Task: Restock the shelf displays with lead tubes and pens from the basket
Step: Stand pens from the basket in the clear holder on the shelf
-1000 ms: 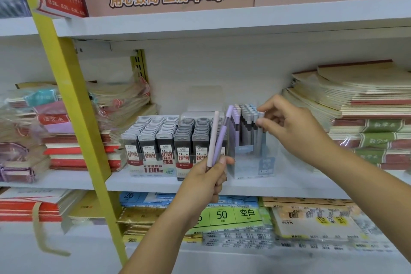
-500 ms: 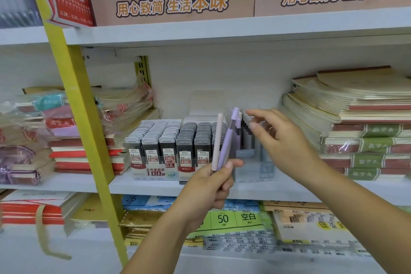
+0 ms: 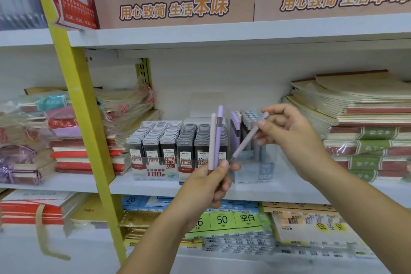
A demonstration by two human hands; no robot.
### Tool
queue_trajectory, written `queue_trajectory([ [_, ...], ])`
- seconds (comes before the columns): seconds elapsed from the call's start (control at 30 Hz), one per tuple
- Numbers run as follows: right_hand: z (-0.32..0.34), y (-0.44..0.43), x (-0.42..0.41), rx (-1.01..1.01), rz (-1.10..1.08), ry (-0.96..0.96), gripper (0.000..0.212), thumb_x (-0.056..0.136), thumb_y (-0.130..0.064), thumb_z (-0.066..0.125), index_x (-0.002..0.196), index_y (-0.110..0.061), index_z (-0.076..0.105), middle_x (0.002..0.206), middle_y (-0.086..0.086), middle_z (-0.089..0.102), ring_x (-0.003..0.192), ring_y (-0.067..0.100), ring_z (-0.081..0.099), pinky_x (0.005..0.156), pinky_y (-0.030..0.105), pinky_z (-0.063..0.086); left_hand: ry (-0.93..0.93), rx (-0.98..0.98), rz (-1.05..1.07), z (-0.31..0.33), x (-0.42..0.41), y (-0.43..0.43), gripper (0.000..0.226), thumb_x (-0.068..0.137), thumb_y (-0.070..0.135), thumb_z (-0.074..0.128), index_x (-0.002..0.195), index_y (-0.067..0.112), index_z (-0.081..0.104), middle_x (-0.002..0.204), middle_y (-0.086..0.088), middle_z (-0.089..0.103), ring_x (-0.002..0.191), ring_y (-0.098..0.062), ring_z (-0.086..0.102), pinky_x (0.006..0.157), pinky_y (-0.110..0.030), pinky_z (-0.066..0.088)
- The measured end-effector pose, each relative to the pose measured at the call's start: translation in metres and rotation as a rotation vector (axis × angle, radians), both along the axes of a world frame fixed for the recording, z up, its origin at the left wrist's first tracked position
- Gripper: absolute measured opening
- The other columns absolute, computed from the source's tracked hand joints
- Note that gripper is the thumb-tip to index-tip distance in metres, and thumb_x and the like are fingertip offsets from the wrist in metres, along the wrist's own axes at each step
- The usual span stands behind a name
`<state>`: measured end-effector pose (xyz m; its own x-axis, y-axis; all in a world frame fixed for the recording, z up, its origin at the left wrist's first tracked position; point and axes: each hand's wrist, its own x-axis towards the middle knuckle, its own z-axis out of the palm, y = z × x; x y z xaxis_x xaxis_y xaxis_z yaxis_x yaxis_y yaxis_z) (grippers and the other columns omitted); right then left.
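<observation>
The pen (image 3: 247,139) pinched by the right hand (image 3: 293,135) is best tipped upright and lowered into the seemingly crowded box (image 3: 264,173) at two o'clock from the left hand (image 3: 206,187), where two pens (image 3: 214,140) are gripped.
</observation>
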<state>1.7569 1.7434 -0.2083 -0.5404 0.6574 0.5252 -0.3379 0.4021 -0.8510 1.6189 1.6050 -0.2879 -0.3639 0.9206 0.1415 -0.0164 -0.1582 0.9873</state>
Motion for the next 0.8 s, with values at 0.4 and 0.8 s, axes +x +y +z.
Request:
queue_trajectory([
  [0.4, 0.011, 0.007, 0.019, 0.432, 0.146, -0.734, 0.010, 0.081, -0.018, 0.075, 0.087, -0.026, 0.074, 0.077, -0.014, 0.072, 0.067, -0.003, 0.065, 0.061, 0.009, 0.049, 0.257, 0.041, 0.289, 0.014, -0.018, -0.002, 0.033, 0.100, 0.046, 0.048, 0.086, 0.019, 0.061, 0.060, 0.012, 0.049, 0.047, -0.003, 0.039, 0.047, -0.020, 0.033],
  [0.8, 0.017, 0.011, 0.009, 0.329, -0.018, -0.144, 0.068, 0.085, -0.007, 0.069, 0.127, -0.052, 0.043, 0.092, 0.001, 0.069, 0.081, 0.025, 0.072, 0.076, 0.047, 0.059, 0.356, 0.014, 0.210, 0.009, -0.020, -0.001, 0.026, 0.101, 0.048, 0.045, 0.087, 0.033, 0.062, 0.054, 0.016, 0.042, 0.048, -0.003, 0.037, 0.050, -0.021, 0.031],
])
